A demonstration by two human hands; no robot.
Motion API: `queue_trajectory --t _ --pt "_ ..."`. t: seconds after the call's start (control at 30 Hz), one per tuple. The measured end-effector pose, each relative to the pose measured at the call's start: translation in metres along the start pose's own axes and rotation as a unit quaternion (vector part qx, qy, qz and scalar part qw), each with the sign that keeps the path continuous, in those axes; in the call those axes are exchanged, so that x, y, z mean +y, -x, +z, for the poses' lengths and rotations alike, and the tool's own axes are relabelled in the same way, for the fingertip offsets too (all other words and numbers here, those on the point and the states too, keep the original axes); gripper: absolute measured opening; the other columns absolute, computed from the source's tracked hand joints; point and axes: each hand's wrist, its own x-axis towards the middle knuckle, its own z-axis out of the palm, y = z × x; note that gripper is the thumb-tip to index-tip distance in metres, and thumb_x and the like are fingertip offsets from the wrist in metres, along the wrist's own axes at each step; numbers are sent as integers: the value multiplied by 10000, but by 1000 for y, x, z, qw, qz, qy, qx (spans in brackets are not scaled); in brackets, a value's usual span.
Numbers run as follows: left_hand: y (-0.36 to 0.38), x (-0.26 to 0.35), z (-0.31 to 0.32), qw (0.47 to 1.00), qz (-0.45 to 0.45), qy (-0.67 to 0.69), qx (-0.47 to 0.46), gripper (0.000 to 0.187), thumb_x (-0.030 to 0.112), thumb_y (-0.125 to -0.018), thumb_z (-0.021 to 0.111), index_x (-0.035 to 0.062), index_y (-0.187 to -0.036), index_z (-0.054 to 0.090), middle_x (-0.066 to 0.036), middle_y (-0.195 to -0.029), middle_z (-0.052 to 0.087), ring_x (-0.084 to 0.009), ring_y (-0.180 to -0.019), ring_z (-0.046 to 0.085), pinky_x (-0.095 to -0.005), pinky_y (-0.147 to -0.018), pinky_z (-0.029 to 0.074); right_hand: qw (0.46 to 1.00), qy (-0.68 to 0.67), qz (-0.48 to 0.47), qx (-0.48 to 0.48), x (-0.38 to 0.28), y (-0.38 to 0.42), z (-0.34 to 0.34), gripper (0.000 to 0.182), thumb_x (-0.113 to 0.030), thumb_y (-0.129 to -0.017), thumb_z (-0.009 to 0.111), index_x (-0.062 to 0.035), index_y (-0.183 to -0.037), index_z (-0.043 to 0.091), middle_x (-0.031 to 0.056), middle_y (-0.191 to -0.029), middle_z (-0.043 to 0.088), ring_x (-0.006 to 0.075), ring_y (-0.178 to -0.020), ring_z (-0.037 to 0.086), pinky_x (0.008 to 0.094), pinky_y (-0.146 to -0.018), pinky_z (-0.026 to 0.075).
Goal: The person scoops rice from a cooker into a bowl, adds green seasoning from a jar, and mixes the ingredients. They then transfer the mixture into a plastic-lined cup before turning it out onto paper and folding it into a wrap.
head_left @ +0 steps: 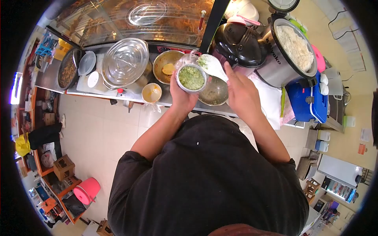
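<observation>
My left hand (pixel 182 98) is wrapped round a small white bowl (pixel 192 91), packed nearly to the rim with crumbly green food (pixel 191 77). In my right hand (pixel 243 91) is a white rice paddle (pixel 215 68), its blade turned toward the bowl and dotted with green bits. Just beneath the paddle sits a metal bowl (pixel 214 94) with some residue inside, partly hidden by my hands. Behind the small bowl is another metal bowl (pixel 158 63), which has a yellowish scoop (pixel 168 69) in it. Clear plastic (pixel 188 59) shows beside the small bowl.
A large rice cooker (pixel 268 70) stands uncovered at right, full of white rice (pixel 294 48). Next to it are a black-lidded pot (pixel 240 45) and a blue cooler (pixel 309 101). Leftward stand a lidded steel pot (pixel 126 63) and a small cup (pixel 151 93). A glass display case (pixel 130 19) lines the back.
</observation>
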Motion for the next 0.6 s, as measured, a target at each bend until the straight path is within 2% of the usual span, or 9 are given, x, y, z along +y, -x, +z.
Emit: queue_trajectory --t 0.03,0.13,0.17,0.2,0.3,0.43,0.53,0.57,0.6 --pt "0 0 2 1000 -4 7 -9 600 504 -1042 225 98 -1429 439 -131 -1430 508 -333 -1317 497 -593 -1068 430 996 -78 38 24 -6 -4 -2 496 -64 -920 527 -42 -1413 483 169 -945 604 356 -881 609 471 -789 483" --pt "1 0 3 999 -14 -2 -42 622 507 -1041 220 70 -1420 449 -157 -1404 535 -330 -1301 516 -557 -1072 435 987 -151 -58 6 -1 -5 21 418 -81 -952 512 -65 -1369 510 200 -1034 629 375 -935 628 484 -794 494" --pt "0 0 -1 997 -23 -3 -69 625 508 -1041 219 67 -1419 451 -162 -1393 545 -327 -1297 522 -552 -1075 432 991 -109 2 -77 -8 5 25 332 -130 -994 507 -80 -1318 560 236 -1172 645 399 -1000 653 480 -823 514" --pt "1 1 -3 995 -33 -4 -95 629 510 -1041 218 65 -1418 452 -168 -1381 554 -325 -1292 527 -547 -1077 430 988 -112 27 -106 -15 3 24 327 -135 -997 503 -81 -1314 561 238 -1154 650 401 -990 654 486 -828 512" --pt "0 2 -8 998 -30 -43 -43 636 511 -1036 222 48 -1394 470 -172 -1346 574 -335 -1264 545 -509 -1087 420 970 -137 95 -179 -21 -4 21 294 -149 -1007 486 -87 -1279 580 229 -1076 675 394 -956 662 484 -844 509" --pt "2 11 -13 996 -51 -75 -10 614 492 -1050 235 46 -1406 461 -171 -1350 575 -322 -1277 540 -474 -1102 404 945 -273 87 -158 -4 -15 2 253 -152 -1007 486 -82 -1217 609 193 -1102 686 372 -953 672 440 -851 513" --pt "3 22 -20 994 -89 -59 -31 612 493 -1052 236 46 -1404 462 -164 -1352 573 -315 -1280 537 -470 -1105 401 951 -207 89 -211 -23 -2 12 255 -168 -1009 479 -86 -1205 618 186 -1099 689 379 -952 668 446 -855 510" --pt "0 25 -34 991 -92 -60 -77 602 487 -1055 239 51 -1405 461 -155 -1359 569 -317 -1285 532 -471 -1107 401 968 -165 61 -179 -33 3 23 261 -193 -1016 467 -65 -1168 637 213 -1070 684 381 -1011 660 471 -886 501" --pt "1 26 -40 992 -97 -62 -58 597 484 -1056 242 52 -1405 461 -154 -1359 569 -317 -1286 532 -472 -1103 406 964 -181 67 -185 -33 3 23 256 -193 -1011 477 -66 -1161 641 209 -1055 688 384 -992 664 473 -871 506"
